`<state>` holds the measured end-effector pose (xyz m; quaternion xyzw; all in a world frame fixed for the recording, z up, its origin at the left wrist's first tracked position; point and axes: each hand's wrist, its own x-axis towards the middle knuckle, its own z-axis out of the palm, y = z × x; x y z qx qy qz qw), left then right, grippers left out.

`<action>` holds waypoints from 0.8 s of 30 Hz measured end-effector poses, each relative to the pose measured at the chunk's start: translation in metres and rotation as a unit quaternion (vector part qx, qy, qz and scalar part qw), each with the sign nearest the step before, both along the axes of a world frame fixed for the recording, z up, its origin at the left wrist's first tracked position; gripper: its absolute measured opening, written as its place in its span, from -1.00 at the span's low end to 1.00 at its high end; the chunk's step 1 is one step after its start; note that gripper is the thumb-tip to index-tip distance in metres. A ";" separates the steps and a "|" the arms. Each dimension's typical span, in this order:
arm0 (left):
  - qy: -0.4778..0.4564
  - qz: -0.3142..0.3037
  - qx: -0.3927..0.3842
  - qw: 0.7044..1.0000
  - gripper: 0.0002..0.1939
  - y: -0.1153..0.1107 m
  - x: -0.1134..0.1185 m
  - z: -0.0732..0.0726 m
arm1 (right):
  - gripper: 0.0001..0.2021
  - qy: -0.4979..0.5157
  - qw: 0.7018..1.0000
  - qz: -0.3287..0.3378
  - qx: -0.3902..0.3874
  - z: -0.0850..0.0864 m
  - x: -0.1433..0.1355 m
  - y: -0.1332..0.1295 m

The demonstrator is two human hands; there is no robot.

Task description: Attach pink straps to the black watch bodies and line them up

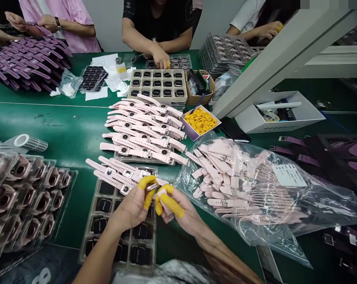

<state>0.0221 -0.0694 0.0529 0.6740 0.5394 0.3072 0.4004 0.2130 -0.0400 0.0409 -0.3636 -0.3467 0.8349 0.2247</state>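
Note:
My left hand (131,207), with yellow finger cots, pinches a small watch body (151,186) that my fingers mostly cover. Close beside it, my right hand (178,207), also in yellow finger cots, grips a pale pink watch strap (168,212). The two pieces are held nearly together; whether they touch I cannot tell. Beneath the hands lies a compartment tray (88,227) of dark square watch faces. Pink-strapped watches (127,173) rest across its far end. More watches with pink straps (144,136) lie in rows beyond.
A clear plastic bag (320,201) of loose pink straps (216,165) lies at right. Yellow finger cots fill a small box (193,136). Stacked clear trays (21,197) stand at left. A slanted grey post (270,59) rises at right. Across the table, co-workers (157,27) handle parts.

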 end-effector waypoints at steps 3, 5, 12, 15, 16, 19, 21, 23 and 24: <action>-0.005 -0.051 0.035 0.998 -0.45 0.005 0.002 -0.012 | -0.63 0.005 1.000 0.029 0.010 -0.006 -0.006 -0.001; 0.000 -0.076 0.055 0.996 -0.42 0.004 -0.002 -0.016 | -0.62 0.006 0.999 0.036 -0.006 -0.008 -0.004 0.000; -0.011 -0.057 0.055 0.997 -0.43 0.004 -0.002 -0.018 | -0.66 0.031 0.999 0.001 -0.035 -0.020 -0.005 -0.001; 0.002 -0.049 0.066 0.997 -0.42 0.005 0.001 -0.020 | -0.67 0.058 0.994 -0.039 -0.082 -0.026 -0.007 -0.003; 0.010 -0.049 0.063 0.997 -0.42 0.005 0.002 -0.019 | -0.67 0.063 0.991 -0.054 -0.101 -0.027 -0.008 -0.004; 0.028 -0.063 0.042 0.997 -0.44 0.005 0.002 -0.015 | -0.64 0.064 0.986 -0.072 -0.133 -0.027 -0.006 -0.004; 0.047 -0.072 0.041 0.995 -0.44 0.005 0.002 -0.012 | -0.63 0.057 0.987 -0.063 -0.138 -0.025 -0.005 -0.002; 0.085 -0.078 0.061 0.992 -0.45 0.006 0.002 -0.010 | -0.63 0.048 0.988 -0.049 -0.139 -0.024 -0.003 -0.001; 0.105 -0.081 0.069 0.989 -0.46 0.006 0.002 -0.009 | -0.63 0.042 0.989 -0.043 -0.137 -0.024 -0.002 0.000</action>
